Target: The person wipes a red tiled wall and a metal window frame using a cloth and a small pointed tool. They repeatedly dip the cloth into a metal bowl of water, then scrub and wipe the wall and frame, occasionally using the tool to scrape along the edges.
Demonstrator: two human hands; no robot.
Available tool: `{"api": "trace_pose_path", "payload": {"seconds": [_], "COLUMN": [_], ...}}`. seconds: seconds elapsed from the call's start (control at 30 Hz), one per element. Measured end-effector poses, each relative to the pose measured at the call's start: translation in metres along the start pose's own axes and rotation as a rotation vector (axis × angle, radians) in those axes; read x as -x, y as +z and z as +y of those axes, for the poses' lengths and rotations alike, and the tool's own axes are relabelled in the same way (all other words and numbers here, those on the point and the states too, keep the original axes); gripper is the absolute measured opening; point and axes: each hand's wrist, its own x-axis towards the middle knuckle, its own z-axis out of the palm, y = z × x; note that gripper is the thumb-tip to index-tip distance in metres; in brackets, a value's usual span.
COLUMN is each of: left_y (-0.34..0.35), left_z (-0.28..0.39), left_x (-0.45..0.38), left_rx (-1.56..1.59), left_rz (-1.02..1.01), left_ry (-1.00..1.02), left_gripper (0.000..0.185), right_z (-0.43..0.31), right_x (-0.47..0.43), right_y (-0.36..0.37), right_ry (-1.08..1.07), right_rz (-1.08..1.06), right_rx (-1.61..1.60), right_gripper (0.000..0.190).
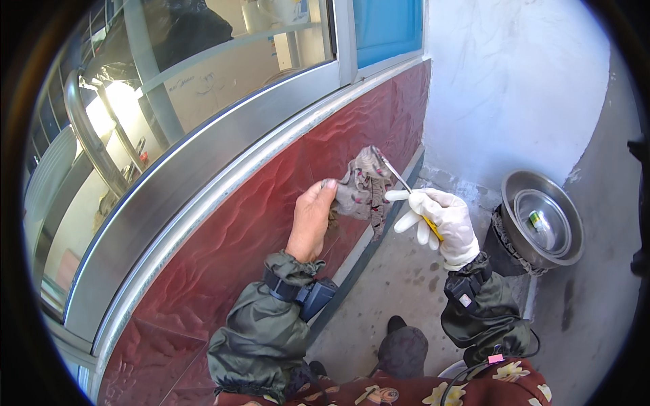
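Observation:
My left hand [312, 219], bare, pinches the left edge of a crumpled grey cloth [355, 198] with dark red spots between thumb and fingers. The cloth hangs in front of the red wall tiles. My right hand [441, 223], in a white glove, grips a thin tool with a metal shaft [397, 171] and a yellow handle [432, 228]. The shaft points up and left, and its tip touches the top of the cloth. What kind of tool it is cannot be told, as the cloth hides part of the tip.
On the right, a metal basin [573, 228] with a smaller metal bowl [523, 203] inside rests on a dark bucket [500, 248]. A red tiled wall [228, 233] under a metal-framed window [213, 137] runs along the left. My shoe [396, 324] is on the concrete floor [376, 274].

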Motion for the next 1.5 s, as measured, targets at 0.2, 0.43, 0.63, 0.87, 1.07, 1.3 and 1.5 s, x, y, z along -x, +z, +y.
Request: {"api": "trace_pose_path", "payload": {"seconds": [0.2, 0.43, 0.63, 0.87, 1.07, 1.3, 1.5], "left_y": [-0.007, 0.029, 0.049, 0.061, 0.076, 0.099, 0.1], "left_z": [0.029, 0.013, 0.025, 0.058, 0.066, 0.075, 0.061], "left_x": [-0.007, 0.006, -0.007, -0.016, -0.017, -0.004, 0.004], "left_rx": [-0.056, -1.105, -1.359, -0.884, -1.076, -1.28, -1.215], "left_rz": [-0.04, 0.201, 0.285, -0.014, -0.186, -0.284, -0.322], "left_ry": [0.035, 0.521, 0.875, 0.324, 0.158, 0.227, 0.224], "left_gripper": [0.022, 0.064, 0.024, 0.025, 0.025, 0.03, 0.03], "right_z": [0.024, 0.02, 0.009, 0.021, 0.033, 0.051, 0.055], "right_x": [0.015, 0.031, 0.044, 0.057, 0.095, 0.075, 0.054], "right_y": [-0.008, -0.011, -0.031, -0.069, -0.055, -0.05, -0.05], "right_ry": [0.042, 0.105, 0.105, 0.124, 0.11, 0.117, 0.033], "right_rz": [0.009, -0.056, -0.075, 0.019, -0.003, 0.067, 0.0], "right_rx": [-0.074, -0.12, -0.156, -0.157, -0.235, -0.255, -0.324], "right_gripper": [0.037, 0.042, 0.041, 0.039, 0.032, 0.027, 0.027]}}
